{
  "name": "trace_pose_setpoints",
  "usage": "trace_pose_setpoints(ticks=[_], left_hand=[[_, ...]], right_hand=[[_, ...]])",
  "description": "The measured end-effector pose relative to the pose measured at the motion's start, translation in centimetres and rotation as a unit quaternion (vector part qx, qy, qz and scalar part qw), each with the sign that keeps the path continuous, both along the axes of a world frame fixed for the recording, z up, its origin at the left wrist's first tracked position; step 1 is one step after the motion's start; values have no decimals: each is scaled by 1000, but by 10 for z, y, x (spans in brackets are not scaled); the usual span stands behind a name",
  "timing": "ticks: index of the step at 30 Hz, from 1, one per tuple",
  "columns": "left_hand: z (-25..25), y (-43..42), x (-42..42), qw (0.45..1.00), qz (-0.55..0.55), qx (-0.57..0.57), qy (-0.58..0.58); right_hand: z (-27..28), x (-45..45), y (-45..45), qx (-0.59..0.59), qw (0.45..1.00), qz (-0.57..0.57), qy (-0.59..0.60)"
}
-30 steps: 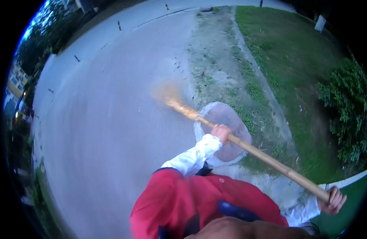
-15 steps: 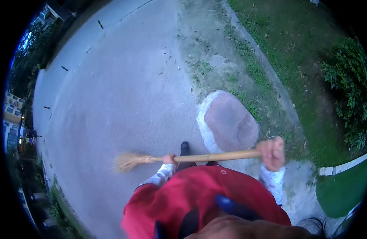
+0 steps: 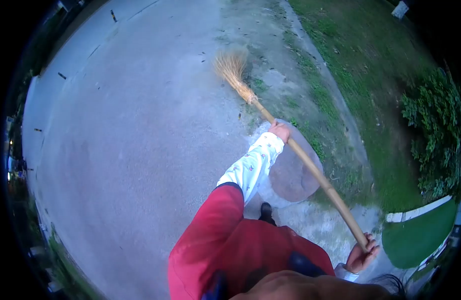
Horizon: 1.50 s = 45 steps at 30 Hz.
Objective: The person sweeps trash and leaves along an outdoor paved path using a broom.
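A broom (image 3: 310, 162) with a long pale wooden handle and straw bristles slants across the view, its head forward and its handle end near my right side. My left hand (image 3: 279, 131) is wrapped around the handle below the bristles, the arm reaching forward in a white patterned sleeve. At the top end of the handle, my right hand (image 3: 363, 254) holds on, its fingers partly curled around it. The bristles (image 3: 231, 66) are over the line between the grey pavement and the patchy dirt, with a few dark leaves about. Whether they touch the ground I cannot tell.
A flat reddish stone slab (image 3: 293, 172) with a pale rim lies under the handle. Grey pavement (image 3: 140, 130) stretches left, with short striped posts (image 3: 113, 16) along its far side. A curb (image 3: 335, 95), grass and a bush (image 3: 435, 130) are on the right.
The broom head has swung from the left, forward and right, to the edge of the dirt. My left hand has moved forward and right with it; my right hand has drawn back toward my body.
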<state>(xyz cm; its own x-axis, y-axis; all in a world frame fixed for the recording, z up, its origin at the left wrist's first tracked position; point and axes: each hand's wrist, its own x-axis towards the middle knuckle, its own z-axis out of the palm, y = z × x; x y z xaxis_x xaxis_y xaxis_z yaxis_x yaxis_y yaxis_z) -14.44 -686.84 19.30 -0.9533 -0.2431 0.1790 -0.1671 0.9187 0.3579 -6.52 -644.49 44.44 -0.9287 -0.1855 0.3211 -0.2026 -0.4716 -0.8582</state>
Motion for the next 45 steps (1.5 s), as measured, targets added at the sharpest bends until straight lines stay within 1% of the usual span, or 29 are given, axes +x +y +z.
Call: trace_pose_setpoints(ticks=[2,3,4,5,7,9,10,13,14,15,16,17,18,20,22,23,24,26,29,30,32,33,34,36,37,40,43,44,45], left_hand=[[40,-14,18,999,-12,4,32],[50,-17,33,1000,3,5,29],[57,-23,57,999,20,4,26],[63,-30,83,999,44,1,25],[58,-53,151,993,107,-3,43],[65,-80,232,984,178,13,-13],[63,-96,270,974,214,17,-71],[51,-131,387,926,321,40,-195],[45,-136,428,907,365,68,-201],[51,-138,460,878,412,63,-237],[49,-137,495,845,464,86,-251],[34,-132,532,830,511,89,-206],[36,-126,556,794,556,87,-230],[7,-106,610,722,648,113,-214],[-14,-83,637,644,732,115,-188],[-15,-71,637,589,777,129,-181],[-37,-55,646,581,799,97,-120],[-52,-43,630,525,846,77,-56],[-125,-29,612,451,888,56,-61],[-133,-36,601,427,899,75,-62],[-116,-61,574,364,922,121,-48],[-101,-81,565,346,927,136,-45],[-91,-102,559,332,930,149,-41],[-84,-148,563,322,932,162,-38],[-83,-166,568,325,930,166,-36],[-82,-261,610,349,921,168,-43],[-74,-382,667,397,902,166,-38],[-82,-425,690,447,879,156,-56],[-73,-476,701,475,865,155,-49]], right_hand=[[0,-18,16,-71,997,22,-3],[5,-23,15,-105,994,30,-7],[6,-33,9,-162,984,75,-23],[13,-40,-6,-192,978,60,-55],[3,-71,-34,-233,956,168,-65],[-9,-91,-98,-209,943,244,-90],[-17,-98,-137,-205,932,272,-125],[-34,-82,-287,-136,917,322,-194],[-37,-71,-339,-147,872,417,-211],[-46,-57,-386,-153,833,474,-240],[-51,-37,-431,-107,823,504,-239],[-53,-15,-474,-71,795,560,-224],[-58,9,-513,-63,746,619,-236],[-70,55,-581,-2,662,731,-166],[-68,100,-642,10,545,823,-162],[-74,119,-668,3,499,854,-146],[-76,136,-700,-8,452,883,-123],[-63,160,-753,6,384,920,-76],[-46,189,-834,59,290,954,-41],[-46,197,-854,88,259,961,-43],[-49,218,-898,59,187,977,-80],[-52,228,-921,43,151,983,-97],[-53,235,-942,45,144,984,-93],[-61,245,-985,40,160,980,-112],[-64,249,-992,35,172,977,-121],[-80,269,-1071,21,207,968,-139],[-79,284,-1152,21,257,957,-132],[-77,286,-1181,25,294,946,-138],[-71,285,-1206,35,326,934,-144]])
